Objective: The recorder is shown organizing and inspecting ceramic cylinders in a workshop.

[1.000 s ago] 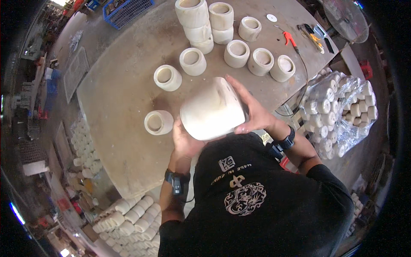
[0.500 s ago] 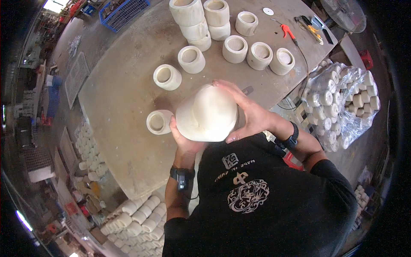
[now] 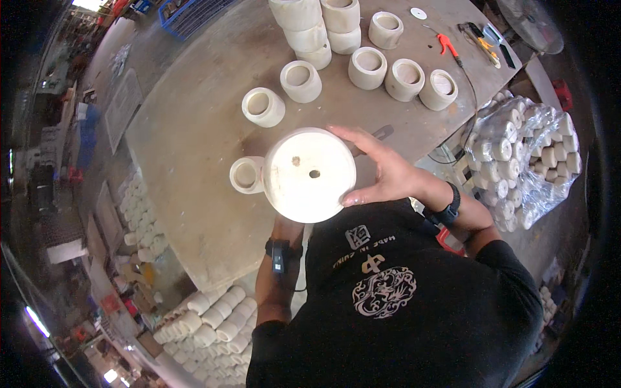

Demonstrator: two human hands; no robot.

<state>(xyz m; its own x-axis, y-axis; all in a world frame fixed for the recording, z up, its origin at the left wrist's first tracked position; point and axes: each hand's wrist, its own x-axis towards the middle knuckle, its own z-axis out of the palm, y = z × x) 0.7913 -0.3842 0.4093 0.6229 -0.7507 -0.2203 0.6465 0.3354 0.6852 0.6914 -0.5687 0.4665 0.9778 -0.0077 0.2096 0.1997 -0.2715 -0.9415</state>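
Observation:
Between my two hands is a pale cream round pot [image 3: 309,194], its flat circular face turned up. A small dark hole sits near the middle of that face, with a brownish spot beside it. My right hand [image 3: 381,171] is closed round the pot's right side, thumb near, fingers at the far rim. From the left and below, my left hand [image 3: 288,226] supports it; most of its fingers are hidden behind the pot. Just left stands a smaller-looking cream pot [image 3: 246,175] with a recessed round top. Two similar pots, one [image 3: 263,107] and another [image 3: 301,81], stand farther off.
The brown worktable [image 3: 194,168] also bears stacked pots [image 3: 304,32] and several single ones at the back. An orange-handled air blow gun [image 3: 446,45] lies far right. Plastic-wrapped pots [image 3: 517,155] stand beyond the right edge; more pots [image 3: 220,317] are piled lower left.
The pot has turned in my hands: its rounded side was showing, and now its flat holed face is up. My left thumb has gone mostly out of sight behind it.

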